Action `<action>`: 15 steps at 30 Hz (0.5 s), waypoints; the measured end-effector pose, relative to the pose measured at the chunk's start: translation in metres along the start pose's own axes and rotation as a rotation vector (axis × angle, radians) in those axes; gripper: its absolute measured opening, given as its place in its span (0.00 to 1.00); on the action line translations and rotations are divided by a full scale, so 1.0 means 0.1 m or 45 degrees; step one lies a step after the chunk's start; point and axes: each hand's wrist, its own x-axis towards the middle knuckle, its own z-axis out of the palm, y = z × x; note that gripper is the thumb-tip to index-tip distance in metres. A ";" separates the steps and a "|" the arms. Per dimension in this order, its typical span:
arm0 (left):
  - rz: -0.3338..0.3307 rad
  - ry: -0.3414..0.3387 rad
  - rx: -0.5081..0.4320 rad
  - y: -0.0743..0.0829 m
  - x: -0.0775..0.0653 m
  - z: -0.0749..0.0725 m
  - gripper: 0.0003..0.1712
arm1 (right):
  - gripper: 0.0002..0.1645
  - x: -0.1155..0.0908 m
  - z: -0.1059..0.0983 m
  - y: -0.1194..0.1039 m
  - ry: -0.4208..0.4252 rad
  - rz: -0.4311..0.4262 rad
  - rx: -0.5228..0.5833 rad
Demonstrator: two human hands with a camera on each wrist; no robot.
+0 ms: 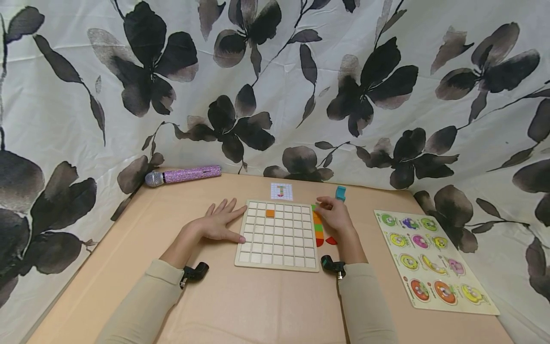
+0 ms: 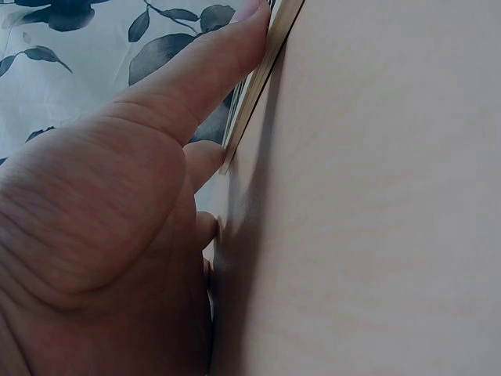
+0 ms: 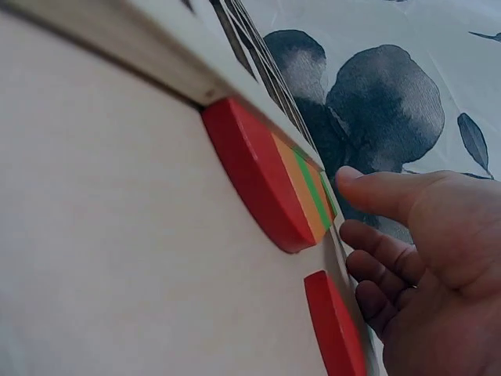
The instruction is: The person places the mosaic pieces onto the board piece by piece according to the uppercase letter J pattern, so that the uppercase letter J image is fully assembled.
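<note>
A pale wooden grid board (image 1: pixel 279 263) lies in front of me, with one orange square (image 1: pixel 269 213) in an upper cell. My left hand (image 1: pixel 216 223) is spread along its left edge, thumb and index fingertips at the rim; the left wrist view shows the thumb (image 2: pixel 211 66) against the board's side. Beside the right edge stands a row of red, orange and green blocks (image 3: pixel 258 176). My right hand (image 1: pixel 334 215) is at the row's far end, fingers bent; I cannot tell whether it pinches a block. A separate red block (image 3: pixel 333 325) lies near that hand.
Behind the board lies a small pattern card (image 1: pixel 281 191), with a blue piece (image 1: pixel 340 193) beyond my right hand. A purple glittery microphone (image 1: pixel 185 176) lies at the back left. A fruit puzzle board (image 1: pixel 434 263) occupies the right side. A flowered cloth (image 1: pixel 301 95) hangs behind the table.
</note>
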 end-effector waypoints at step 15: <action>0.026 0.007 -0.049 -0.02 0.01 0.02 0.66 | 0.21 -0.01 0.04 0.00 -0.024 0.020 -0.040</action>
